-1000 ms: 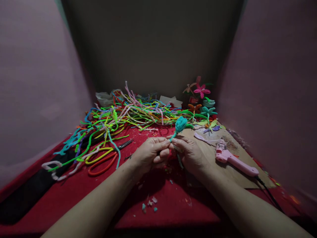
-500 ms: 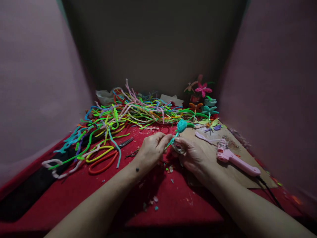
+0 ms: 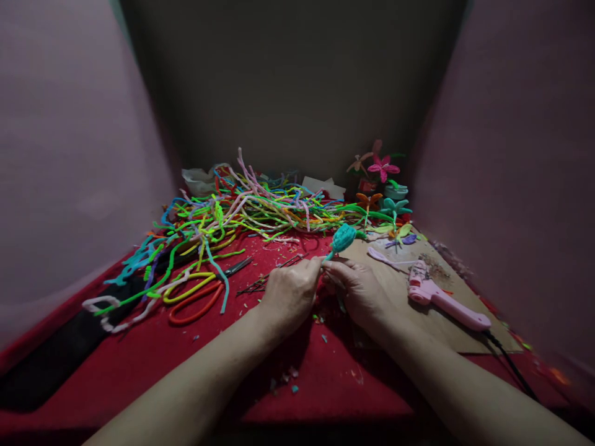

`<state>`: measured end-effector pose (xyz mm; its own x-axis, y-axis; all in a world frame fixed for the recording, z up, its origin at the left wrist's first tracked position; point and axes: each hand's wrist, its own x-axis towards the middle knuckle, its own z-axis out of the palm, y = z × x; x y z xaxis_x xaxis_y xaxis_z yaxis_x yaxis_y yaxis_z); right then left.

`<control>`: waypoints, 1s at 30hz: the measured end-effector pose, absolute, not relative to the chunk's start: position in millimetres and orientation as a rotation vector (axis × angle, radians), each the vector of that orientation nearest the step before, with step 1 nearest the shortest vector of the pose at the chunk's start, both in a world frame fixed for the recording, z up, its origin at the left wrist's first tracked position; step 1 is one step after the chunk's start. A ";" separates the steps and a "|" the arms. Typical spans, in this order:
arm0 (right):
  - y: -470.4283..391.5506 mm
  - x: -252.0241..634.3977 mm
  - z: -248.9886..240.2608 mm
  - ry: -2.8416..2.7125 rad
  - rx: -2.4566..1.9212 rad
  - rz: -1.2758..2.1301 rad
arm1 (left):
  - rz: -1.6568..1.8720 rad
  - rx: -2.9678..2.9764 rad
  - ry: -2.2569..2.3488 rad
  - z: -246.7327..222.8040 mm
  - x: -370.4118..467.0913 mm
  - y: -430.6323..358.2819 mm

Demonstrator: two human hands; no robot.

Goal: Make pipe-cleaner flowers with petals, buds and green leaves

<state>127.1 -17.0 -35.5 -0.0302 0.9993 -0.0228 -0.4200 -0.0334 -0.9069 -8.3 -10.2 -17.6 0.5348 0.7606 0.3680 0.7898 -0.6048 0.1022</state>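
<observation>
My left grip pinches the stem of the teal fuzzy flower between thumb and fingers, and my right grip closes on that same stem just beside it, fingertips nearly meeting. The closed, bud-shaped bloom tilts up and out toward one o'clock from my knuckles; what my curled right fingers hide in the palm I cannot tell. Close by my left hand, at ten o'clock, some thin dark wires lie loose on the red-covered counter. Farther out at nine, I have the scissors with one yellow and one red handle, their blades pointing off to the upper right. At three o'clock a brown board lies flat, and on it, toward four, rests the pink glue gun, its black cord running down to the right. Small scraps are scattered near seven. Beyond my hands, from ten round to twelve, spreads the tangled heap of colored fuzzy stems, with white cards behind it at twelve. Toward one stand an orange flower and a bright pink flower; a teal open flower sits just right of the orange one.
</observation>
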 end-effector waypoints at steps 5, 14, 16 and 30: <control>-15.2 127.6 -33.3 -0.921 -0.831 1.502 | -0.860 -2.734 -1.425 -15.4 -10.9 -7.0; -11.4 131.4 -35.7 -0.973 -0.699 1.552 | -1.185 -2.855 -1.524 -7.5 -9.3 -6.1; -11.1 132.1 -35.6 -0.960 -0.692 1.571 | -1.228 -2.889 -1.553 -5.8 -9.5 -5.4; -11.2 135.1 -32.3 -1.007 -0.726 1.576 | -1.690 -3.323 -2.003 2.9 -8.1 -6.5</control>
